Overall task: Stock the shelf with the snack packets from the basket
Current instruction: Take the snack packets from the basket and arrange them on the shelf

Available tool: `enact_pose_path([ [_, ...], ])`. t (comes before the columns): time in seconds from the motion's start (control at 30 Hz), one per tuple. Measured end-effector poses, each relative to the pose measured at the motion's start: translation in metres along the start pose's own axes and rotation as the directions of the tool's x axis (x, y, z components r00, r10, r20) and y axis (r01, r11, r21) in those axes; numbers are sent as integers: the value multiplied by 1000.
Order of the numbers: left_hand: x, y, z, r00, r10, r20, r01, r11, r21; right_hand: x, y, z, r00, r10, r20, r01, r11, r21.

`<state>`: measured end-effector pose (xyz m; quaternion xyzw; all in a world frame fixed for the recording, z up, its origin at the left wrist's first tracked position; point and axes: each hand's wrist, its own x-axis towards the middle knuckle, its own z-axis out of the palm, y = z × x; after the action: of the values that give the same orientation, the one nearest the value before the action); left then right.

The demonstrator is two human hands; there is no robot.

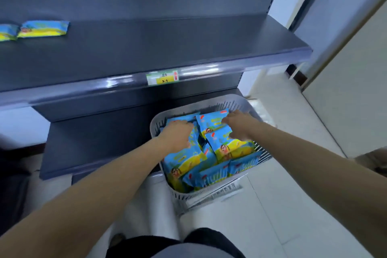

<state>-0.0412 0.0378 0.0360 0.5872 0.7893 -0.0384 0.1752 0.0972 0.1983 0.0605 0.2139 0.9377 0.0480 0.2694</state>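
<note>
A grey slotted basket (pixel 240 102) stands on the floor below the shelf, filled with several blue-and-yellow snack packets (pixel 186 161). Both my hands reach down into it. My left hand (pixel 177 135) curls its fingers over the top edge of a packet on the basket's left side. My right hand (pixel 238 124) grips the top of another packet (pixel 222 144) at the back right, thumb underneath. Two of the same packets (pixel 44 28) lie flat at the far left of the dark grey shelf (pixel 167 48).
A price label (pixel 163 77) sits on the shelf's front rail. A lower dark shelf (pixel 94 142) lies left of the basket. A pale wall or door (pixel 345 100) stands to the right on the tiled floor. My knees show at the bottom.
</note>
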Motion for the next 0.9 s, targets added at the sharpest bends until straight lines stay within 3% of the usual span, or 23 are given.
enact_pose_path([
  [0.13, 0, 1, 28, 990, -118, 81, 113, 991, 65, 17, 4, 27, 997, -36, 73, 38, 999, -31],
  [0.33, -1, 9, 38, 955, -262, 142, 245, 962, 124, 20, 7, 43, 1000, -27, 8, 28, 998, -53],
  [0.47, -4, 10, 30, 943, -280, 180, 266, 959, 98, 16, 12, 38, 998, 34, 60, -30, 997, -68],
  [0.6, -11, 11, -4, 968, -234, 94, 239, 970, -40, 11, 15, -1, 1000, 11, 23, -11, 1000, -22],
  [0.73, -24, -2, -67, 970, -231, -76, 213, 958, -191, -1, 10, -73, 988, 15, -155, -4, 997, 74],
  [0.9, -52, -47, -143, 924, -269, -272, 220, 955, -197, -3, -11, -169, 927, 32, -374, -12, 998, 56],
])
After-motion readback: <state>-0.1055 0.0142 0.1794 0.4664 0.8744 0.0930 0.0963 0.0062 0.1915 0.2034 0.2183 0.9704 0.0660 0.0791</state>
